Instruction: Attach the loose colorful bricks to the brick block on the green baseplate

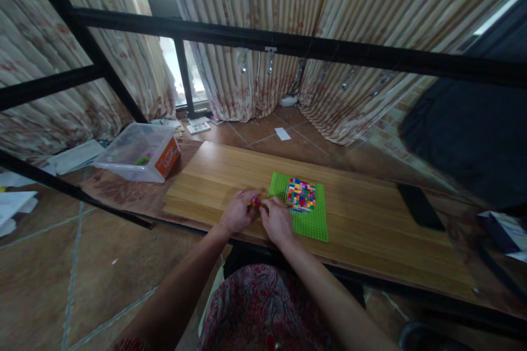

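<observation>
My left hand (239, 212) is closed around a few small toy bricks (254, 203), pink, red and orange among them, low over the wooden board. Close beside it, my right hand (279, 221) has its fingers bent in a pinch toward those bricks; what lies between its fingertips is too small to make out. That hand covers part of the left edge of a green studded baseplate (313, 226). A block of many-coloured toy bricks (302, 194) stands on the baseplate, just past my right hand.
A clear plastic box (138, 151) with an orange label and some green pieces inside stands left of the wooden board (362, 230). A black phone (420, 207) lies at the board's right. A black metal bar (230, 37) crosses in front of the curtains.
</observation>
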`<state>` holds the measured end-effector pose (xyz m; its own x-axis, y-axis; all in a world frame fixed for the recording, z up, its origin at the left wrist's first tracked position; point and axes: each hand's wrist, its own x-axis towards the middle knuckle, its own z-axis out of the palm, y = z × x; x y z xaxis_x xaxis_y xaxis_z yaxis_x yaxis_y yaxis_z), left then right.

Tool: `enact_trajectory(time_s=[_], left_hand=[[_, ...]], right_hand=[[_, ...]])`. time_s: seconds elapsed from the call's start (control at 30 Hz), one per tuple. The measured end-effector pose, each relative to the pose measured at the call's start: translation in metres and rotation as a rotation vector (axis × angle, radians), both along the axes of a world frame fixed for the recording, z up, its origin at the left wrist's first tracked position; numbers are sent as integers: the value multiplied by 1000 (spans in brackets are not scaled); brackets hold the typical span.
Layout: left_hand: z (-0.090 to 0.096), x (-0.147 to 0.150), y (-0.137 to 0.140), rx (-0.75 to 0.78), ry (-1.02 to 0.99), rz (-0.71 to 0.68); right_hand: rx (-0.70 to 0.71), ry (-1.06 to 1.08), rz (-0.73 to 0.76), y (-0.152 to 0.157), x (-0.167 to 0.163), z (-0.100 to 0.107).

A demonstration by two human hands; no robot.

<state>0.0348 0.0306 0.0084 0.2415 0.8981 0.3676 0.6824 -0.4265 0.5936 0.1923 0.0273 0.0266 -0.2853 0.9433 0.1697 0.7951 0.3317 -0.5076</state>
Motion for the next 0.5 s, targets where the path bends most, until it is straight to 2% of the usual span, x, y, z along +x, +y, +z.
enact_trajectory(time_s=[0.13,0.23,0.37,0.5], left_hand=[[3,-1,-1,-26,0,-5],[4,-2,0,-24,18,-27],[5,-3,1,20,44,-41],[5,-4,2,46,67,-63]], right_hand=[[-3,-83,-28,5,-9,-2],[-9,-60,-24,4,-10,-3],[22,144,-13,-5,0,-1],[-4,376,-67,-25,24,2]])
